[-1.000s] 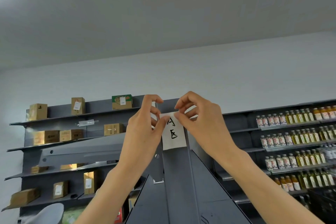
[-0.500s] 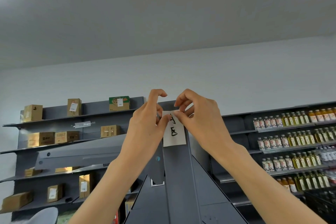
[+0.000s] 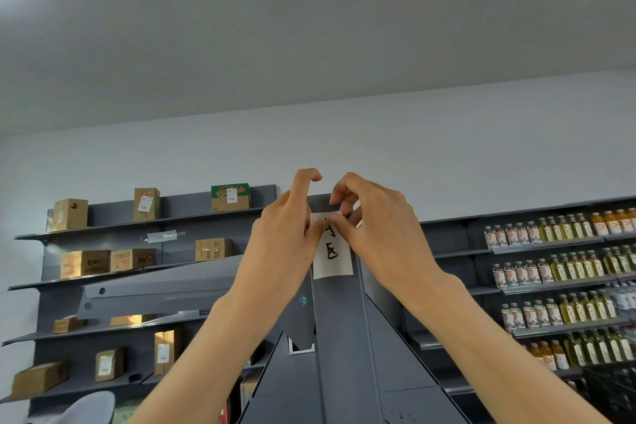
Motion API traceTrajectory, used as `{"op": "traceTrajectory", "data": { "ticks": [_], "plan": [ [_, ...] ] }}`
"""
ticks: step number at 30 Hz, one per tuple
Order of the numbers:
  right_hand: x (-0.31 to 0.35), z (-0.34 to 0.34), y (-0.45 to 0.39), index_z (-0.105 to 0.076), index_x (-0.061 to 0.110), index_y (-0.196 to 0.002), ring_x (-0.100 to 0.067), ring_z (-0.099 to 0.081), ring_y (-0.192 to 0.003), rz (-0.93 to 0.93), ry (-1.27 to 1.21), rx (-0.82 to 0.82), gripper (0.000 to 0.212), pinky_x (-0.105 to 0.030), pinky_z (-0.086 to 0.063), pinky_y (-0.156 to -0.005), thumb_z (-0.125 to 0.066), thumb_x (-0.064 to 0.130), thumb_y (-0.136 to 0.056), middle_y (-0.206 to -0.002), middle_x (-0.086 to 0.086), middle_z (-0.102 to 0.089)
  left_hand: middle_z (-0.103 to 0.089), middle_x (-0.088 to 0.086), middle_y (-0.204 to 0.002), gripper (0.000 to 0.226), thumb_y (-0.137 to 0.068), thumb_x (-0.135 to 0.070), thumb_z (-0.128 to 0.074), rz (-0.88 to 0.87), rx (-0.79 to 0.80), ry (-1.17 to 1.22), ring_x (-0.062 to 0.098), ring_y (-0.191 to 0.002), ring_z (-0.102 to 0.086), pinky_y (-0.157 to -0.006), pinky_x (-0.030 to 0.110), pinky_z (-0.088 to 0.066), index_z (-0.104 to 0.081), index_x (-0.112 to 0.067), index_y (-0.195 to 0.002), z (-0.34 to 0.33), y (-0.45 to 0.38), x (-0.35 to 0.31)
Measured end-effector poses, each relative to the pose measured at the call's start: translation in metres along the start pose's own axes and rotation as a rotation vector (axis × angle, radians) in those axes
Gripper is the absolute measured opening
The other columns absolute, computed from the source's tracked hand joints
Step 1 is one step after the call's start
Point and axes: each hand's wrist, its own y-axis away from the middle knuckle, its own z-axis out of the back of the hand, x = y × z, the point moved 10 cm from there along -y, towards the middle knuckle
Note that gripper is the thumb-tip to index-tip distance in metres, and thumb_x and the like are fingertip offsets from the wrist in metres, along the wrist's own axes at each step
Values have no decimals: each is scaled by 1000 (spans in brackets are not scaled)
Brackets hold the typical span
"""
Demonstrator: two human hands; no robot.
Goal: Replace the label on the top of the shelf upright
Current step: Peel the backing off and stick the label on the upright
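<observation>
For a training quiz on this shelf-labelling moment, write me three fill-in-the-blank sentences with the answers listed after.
1. Both hands, left hand and right hand, pinch the ____ edge of the white label.
2. The label sits on the dark grey shelf upright, with handwriting in ____ ink.
3. The shelves on the right hold rows of ____.

Missing words: top; black; bottles

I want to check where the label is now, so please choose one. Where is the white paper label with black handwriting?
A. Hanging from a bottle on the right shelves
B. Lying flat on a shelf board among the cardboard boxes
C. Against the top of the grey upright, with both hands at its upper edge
C: the white label lies against the grey upright, with the left hand and right hand pinching its upper edge.
</observation>
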Motion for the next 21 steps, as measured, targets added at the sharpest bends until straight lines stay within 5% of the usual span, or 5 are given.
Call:
{"op": "traceTrajectory", "data": {
  "ticks": [4,10,14,18,21],
  "plan": [
    [3,6,1,-55,31,-96,-10,-63,-74,9,129,-38,18,-34,-56,-62,-70,31,-86,-88,13,-64,-50,-12,-75,58,-91,-30,-67,35,4,-44,7,-66,-53,-56,14,-39,-31,-30,-136,3,-2,9],
    [-3,5,15,-49,32,-105,-9,-54,-88,1,158,-34,35,-33,-54,-58,-73,40,-81,-99,14,-49,-47,-12,-78,72,-83,-52,-67,72,36,-52,14,-69,-58,-65,28,-53,-23,-38,-138,0,13,13],
    [-8,0,32,-42,34,-113,-9,-54,-93,-17,143,-4,45,-31,-55,-58,-74,36,-80,-101,14,-49,-48,-8,-87,80,-82,-44,-73,133,99,-80,12,-72,-50,-65,26,-54,-20,-39,-142,-13,24,22],
    [-14,-6,47,-39,38,-119,-7,-51,-99,4,134,-20,53,-26,-54,-55,-75,38,-79,-105,16,-49,-44,-9,-88,81,-81,-44,-74,127,85,-116,4,-60,-42,-52,14,-36,-22,-39,-144,-15,36,21],
    [-18,-12,52,-38,38,-126,-8,-46,-112,17,88,-38,60,-21,-51,-61,-76,33,-79,-121,15,-48,-51,-11,-113,77,-81,-47,-72,96,68,-199,4,-80,-50,-53,15,-37,-24,-42,-141,-12,42,15]
  ]
}}
